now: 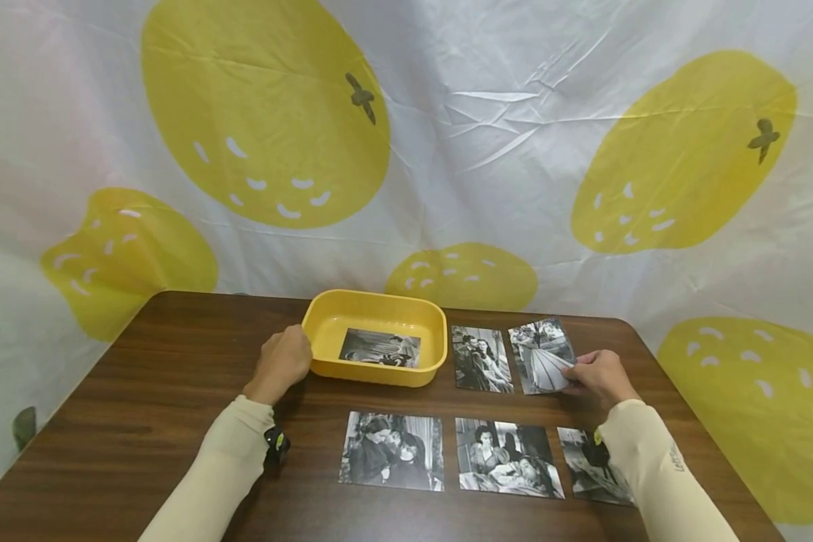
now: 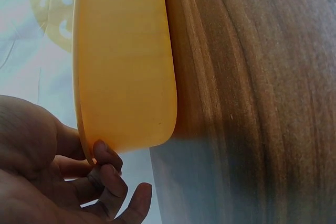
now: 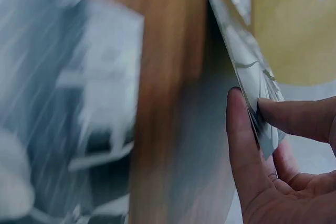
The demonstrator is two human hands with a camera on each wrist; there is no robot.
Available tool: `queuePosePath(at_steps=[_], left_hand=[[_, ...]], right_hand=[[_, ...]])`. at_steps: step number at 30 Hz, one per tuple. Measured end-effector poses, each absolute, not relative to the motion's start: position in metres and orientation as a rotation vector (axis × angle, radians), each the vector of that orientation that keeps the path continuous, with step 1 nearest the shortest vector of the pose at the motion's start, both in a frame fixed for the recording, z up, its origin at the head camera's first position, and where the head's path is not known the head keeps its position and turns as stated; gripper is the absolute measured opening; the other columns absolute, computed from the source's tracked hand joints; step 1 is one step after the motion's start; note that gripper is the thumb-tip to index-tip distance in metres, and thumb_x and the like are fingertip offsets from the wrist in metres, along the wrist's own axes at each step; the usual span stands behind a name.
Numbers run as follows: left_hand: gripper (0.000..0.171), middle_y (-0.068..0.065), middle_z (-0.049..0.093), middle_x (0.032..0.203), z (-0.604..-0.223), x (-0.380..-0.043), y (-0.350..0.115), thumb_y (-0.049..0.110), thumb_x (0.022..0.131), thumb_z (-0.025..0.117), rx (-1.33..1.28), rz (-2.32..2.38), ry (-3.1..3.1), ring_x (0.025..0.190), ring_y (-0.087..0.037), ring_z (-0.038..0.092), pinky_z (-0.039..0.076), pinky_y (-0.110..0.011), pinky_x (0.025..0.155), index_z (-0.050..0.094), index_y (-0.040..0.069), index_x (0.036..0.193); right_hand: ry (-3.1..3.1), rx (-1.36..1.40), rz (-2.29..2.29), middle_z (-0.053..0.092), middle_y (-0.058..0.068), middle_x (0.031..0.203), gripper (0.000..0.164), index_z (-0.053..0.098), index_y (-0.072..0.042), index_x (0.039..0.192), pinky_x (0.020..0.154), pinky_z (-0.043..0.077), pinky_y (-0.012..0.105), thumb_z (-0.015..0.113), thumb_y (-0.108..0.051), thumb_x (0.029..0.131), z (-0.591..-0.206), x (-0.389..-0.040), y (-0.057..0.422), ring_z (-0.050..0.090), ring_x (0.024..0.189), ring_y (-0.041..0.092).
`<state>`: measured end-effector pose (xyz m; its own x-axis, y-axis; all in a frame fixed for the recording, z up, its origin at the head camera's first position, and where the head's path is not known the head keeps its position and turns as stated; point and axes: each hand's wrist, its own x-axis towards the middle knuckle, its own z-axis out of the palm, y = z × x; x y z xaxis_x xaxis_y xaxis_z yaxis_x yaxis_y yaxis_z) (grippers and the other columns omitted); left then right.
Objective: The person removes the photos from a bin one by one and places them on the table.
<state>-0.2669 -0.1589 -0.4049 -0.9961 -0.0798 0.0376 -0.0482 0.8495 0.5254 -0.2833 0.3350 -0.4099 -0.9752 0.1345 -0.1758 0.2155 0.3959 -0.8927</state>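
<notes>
My left hand (image 1: 284, 364) grips the rim at the left end of a yellow plastic basin (image 1: 376, 373); in the left wrist view its thumb and fingers pinch the basin's edge (image 2: 126, 66). Inside the basin lies a black-and-white photo (image 1: 381, 348). My right hand (image 1: 604, 376) pinches a second photo (image 1: 540, 355), showing a wide pale skirt, by its lower right corner. In the right wrist view this photo (image 3: 247, 61) is tilted up between thumb and fingers. Just left of it another photo (image 1: 481, 360), of a couple, lies on the table.
Nearer on the brown wooden table (image 1: 176, 421) lie a photo of embracing figures (image 1: 393, 452), a bedside photo (image 1: 508, 458) and a photo (image 1: 592, 467) partly hidden under the right wrist. A white cloth with yellow fruit prints (image 1: 461, 181) hangs behind the table's far edge.
</notes>
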Motion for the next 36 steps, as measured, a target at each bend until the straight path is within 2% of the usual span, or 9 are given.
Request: queuePosePath(at_steps=[4, 10, 18, 25, 36], left_hand=[[0.026, -0.008, 0.047, 0.07, -0.4047, -0.2671, -0.1588, 0.006, 0.102, 0.04, 0.104, -0.838, -2.961, 0.066, -0.026, 0.051, 0.044, -0.038, 0.061, 0.056, 0.001, 0.082], [0.025, -0.01, 0.048, 0.071, -0.4031, -0.2668, -0.1584, 0.007, 0.102, 0.039, 0.107, -0.834, -2.958, 0.068, -0.027, 0.052, 0.046, -0.041, 0.064, 0.056, 0.0, 0.085], [0.027, -0.009, 0.048, 0.071, -0.4036, -0.266, -0.1578, 0.007, 0.103, 0.038, 0.109, -0.832, -2.965, 0.067, -0.026, 0.051, 0.044, -0.04, 0.063, 0.056, 0.001, 0.084], [0.026, -0.009, 0.047, 0.072, -0.4047, -0.2662, -0.1574, 0.007, 0.103, 0.038, 0.139, -0.855, -2.979, 0.067, -0.026, 0.051, 0.043, -0.038, 0.062, 0.057, 0.0, 0.086], [0.027, -0.009, 0.047, 0.07, -0.4033, -0.2659, -0.1576, 0.007, 0.102, 0.037, 0.119, -0.833, -2.968, 0.068, -0.027, 0.051, 0.045, -0.041, 0.063, 0.057, 0.0, 0.085]], right_hand=[[2.657, 0.365, -1.474, 0.05, 0.018, 0.091, 0.027, 0.052, 0.019, 0.099, 0.061, 0.059, 0.034, 0.07, 0.008, 0.083, -0.4122, -0.281, 0.3389, 0.064, 0.064, 0.018], [2.775, 0.334, -1.13, 0.062, 0.016, 0.081, 0.023, 0.062, 0.012, 0.087, 0.06, 0.058, 0.034, 0.077, -0.005, 0.083, -0.4124, -0.2793, 0.3443, 0.067, 0.062, 0.021], [2.826, 0.289, -0.984, 0.069, 0.019, 0.084, 0.027, 0.068, 0.012, 0.088, 0.064, 0.058, 0.039, 0.08, -0.012, 0.083, -0.4123, -0.2768, 0.3456, 0.069, 0.066, 0.024], [2.859, 0.288, -0.881, 0.07, 0.017, 0.082, 0.03, 0.07, 0.011, 0.088, 0.064, 0.055, 0.041, 0.082, -0.017, 0.083, -0.4109, -0.2752, 0.3455, 0.068, 0.069, 0.025], [2.895, 0.307, -0.793, 0.064, 0.009, 0.071, 0.028, 0.071, 0.003, 0.077, 0.059, 0.047, 0.036, 0.081, -0.022, 0.085, -0.4095, -0.2735, 0.3425, 0.058, 0.069, 0.024]])
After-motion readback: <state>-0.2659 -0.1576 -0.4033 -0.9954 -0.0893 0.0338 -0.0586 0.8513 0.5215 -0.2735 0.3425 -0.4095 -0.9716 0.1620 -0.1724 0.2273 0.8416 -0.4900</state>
